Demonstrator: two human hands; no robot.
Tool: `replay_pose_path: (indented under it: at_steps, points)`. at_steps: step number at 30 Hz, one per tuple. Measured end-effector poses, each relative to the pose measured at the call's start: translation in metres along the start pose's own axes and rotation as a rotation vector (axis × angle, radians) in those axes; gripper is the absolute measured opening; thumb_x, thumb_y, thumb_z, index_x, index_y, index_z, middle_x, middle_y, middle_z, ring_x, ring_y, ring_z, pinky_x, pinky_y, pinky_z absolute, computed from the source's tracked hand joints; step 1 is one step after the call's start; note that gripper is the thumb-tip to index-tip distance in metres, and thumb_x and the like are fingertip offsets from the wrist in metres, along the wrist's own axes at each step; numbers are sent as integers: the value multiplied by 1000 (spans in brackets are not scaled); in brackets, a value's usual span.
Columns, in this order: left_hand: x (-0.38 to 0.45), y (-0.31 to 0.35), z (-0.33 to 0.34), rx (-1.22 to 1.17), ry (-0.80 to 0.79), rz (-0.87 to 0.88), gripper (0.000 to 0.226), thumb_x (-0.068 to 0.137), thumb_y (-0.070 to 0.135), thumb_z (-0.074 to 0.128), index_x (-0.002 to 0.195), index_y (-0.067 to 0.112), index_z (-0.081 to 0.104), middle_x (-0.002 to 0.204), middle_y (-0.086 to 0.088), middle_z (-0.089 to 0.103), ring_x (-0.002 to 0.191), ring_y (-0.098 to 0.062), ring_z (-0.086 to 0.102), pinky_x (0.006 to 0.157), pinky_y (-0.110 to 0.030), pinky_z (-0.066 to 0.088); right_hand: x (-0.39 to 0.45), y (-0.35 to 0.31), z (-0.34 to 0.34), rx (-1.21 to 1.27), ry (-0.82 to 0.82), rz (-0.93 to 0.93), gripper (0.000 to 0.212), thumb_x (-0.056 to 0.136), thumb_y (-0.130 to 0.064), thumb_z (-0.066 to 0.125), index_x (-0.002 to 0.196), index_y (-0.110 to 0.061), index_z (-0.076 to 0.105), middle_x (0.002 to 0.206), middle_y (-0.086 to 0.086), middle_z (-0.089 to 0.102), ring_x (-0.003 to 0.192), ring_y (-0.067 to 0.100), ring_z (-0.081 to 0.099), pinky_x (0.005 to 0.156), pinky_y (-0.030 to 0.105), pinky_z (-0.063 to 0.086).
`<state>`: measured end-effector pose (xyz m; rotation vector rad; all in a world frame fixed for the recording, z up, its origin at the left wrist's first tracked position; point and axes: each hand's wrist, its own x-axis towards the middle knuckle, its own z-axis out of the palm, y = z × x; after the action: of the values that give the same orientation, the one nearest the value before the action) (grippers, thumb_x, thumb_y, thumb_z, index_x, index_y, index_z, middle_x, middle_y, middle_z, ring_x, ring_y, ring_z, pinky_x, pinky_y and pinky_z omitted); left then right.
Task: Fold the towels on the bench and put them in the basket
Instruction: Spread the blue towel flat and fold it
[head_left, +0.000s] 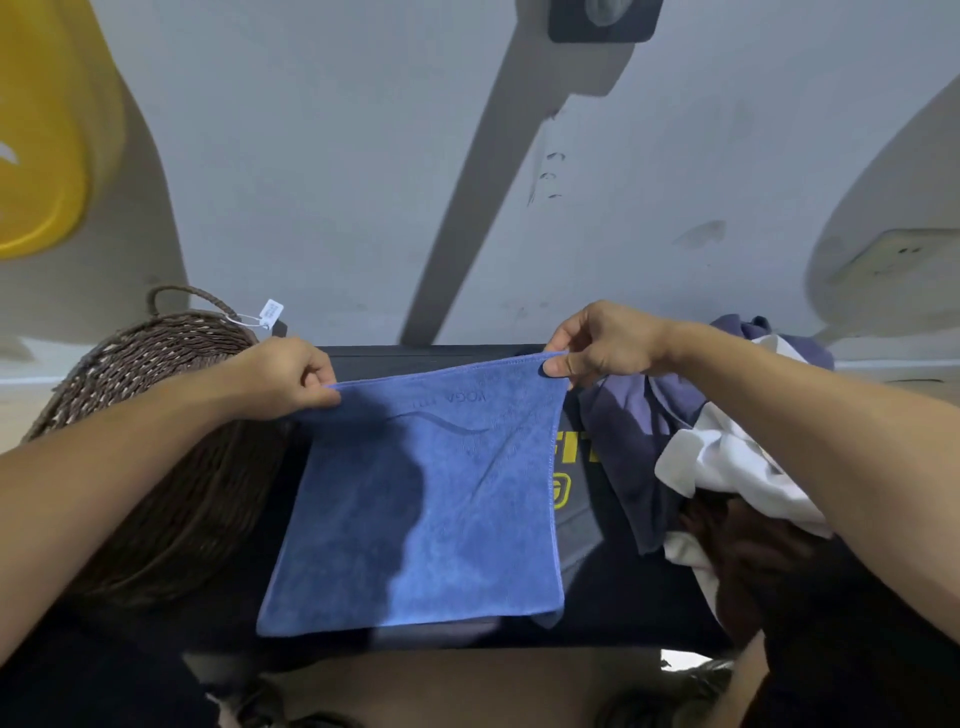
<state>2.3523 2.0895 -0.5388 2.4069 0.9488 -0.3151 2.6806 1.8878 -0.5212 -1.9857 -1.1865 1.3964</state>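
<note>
Right of the basket (156, 415), the blue towel (421, 519) drapes over the table (623, 618), left hand (291, 379) and right hand (602, 343) pinching its far corners; soft, light, limp: grip corners.

Two bare forearms are seen, one from the left edge, one from the right. No sleeve is visible on either within the frame. The left hand (291, 376) and right hand (602, 343) are ungloved; no rings or watch are observed
</note>
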Motion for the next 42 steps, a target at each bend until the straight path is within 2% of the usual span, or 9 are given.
replay_pose_path:
  at_steps: [3,8,14,19,24,29,33,37,42]
  points:
    - [-3,1,5,2,50,2,24,85,19,72,64,20,61,56,8,58,53,-11,50,58,-25,40,-4,5,3,38,15,12,15,84,-20,77,86,-7,70,76,11,69,65,15,67,76,35,59]
    - [13,8,15,96,133,-87,10,87,9,62,80,15,65,69,2,63,72,-22,59,66,-27,40,5,16,20,114,188,86,10,91,-14,71,86,-7,65,72,8,69,64,19,66,60,31,59]
    - [42,9,26,-229,233,-307,10,85,6,62,82,12,70,78,-4,68,71,-18,58,71,-23,43,26,23,27,204,339,131,17,95,0,60,81,-10,63,80,12,67,66,20,66,61,35,62]
    - [57,0,33,-162,275,-333,10,86,3,62,87,7,71,80,-6,65,80,-23,59,72,-25,40,47,31,29,219,350,237,20,90,8,59,80,-9,64,80,10,63,68,22,64,47,32,59]
    - [70,-5,37,-66,326,-360,8,85,3,63,80,9,64,93,-18,69,91,-36,63,82,-39,53,71,38,39,199,443,278,15,90,-2,64,80,-12,61,85,10,63,87,31,68,71,48,62]
    - [78,-9,39,51,260,-416,17,87,17,69,96,6,62,105,-22,66,100,-39,61,85,-40,50,73,40,41,185,492,304,14,89,-11,69,82,-15,58,100,15,67,84,30,71,70,45,63]
    - [74,1,41,244,299,-316,39,89,25,65,119,4,51,120,-22,53,114,-41,52,96,-46,43,59,37,37,219,404,313,16,89,-18,73,86,-11,59,97,15,69,86,28,72,71,43,63]
    - [48,29,46,198,271,-59,11,88,22,59,94,14,58,101,-10,59,98,-33,58,87,-38,44,33,33,42,116,220,408,19,88,-12,72,100,2,66,89,18,70,79,26,72,67,40,63]
    - [-11,50,60,238,-28,-105,16,86,36,61,83,20,64,86,3,66,87,-20,61,78,-29,48,-7,29,67,-65,-96,527,35,91,-20,70,109,9,63,93,15,65,78,26,66,72,37,61]
